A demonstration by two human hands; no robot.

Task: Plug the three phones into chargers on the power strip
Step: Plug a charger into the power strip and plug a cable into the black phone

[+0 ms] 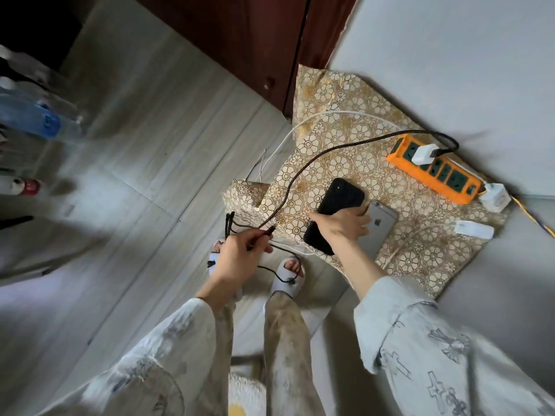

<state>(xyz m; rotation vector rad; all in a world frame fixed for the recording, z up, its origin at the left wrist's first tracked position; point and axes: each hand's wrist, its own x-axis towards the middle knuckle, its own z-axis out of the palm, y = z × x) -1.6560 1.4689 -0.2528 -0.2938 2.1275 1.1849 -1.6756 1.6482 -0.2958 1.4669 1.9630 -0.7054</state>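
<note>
My right hand (341, 225) grips a black phone (339, 196) over the near edge of the patterned table (339, 136). Beside it a silver phone (380, 226) lies face down. My left hand (240, 250) pinches the plug end of a black braided cable (303, 172), just left of the black phone. That cable runs to a white charger (423, 153) plugged into the orange power strip (435, 169) at the far right. A second white charger (495, 198) sits at the strip's near end. A white object (474, 230) lies on the table's right edge; I cannot tell what it is.
A white cable (324, 117) loops over the table's far edge and hangs to the floor. A dark wooden cabinet (249, 40) stands behind the table. Plastic bottles (36, 115) stand at the far left on the floor. My slippered feet (288, 277) are below the table edge.
</note>
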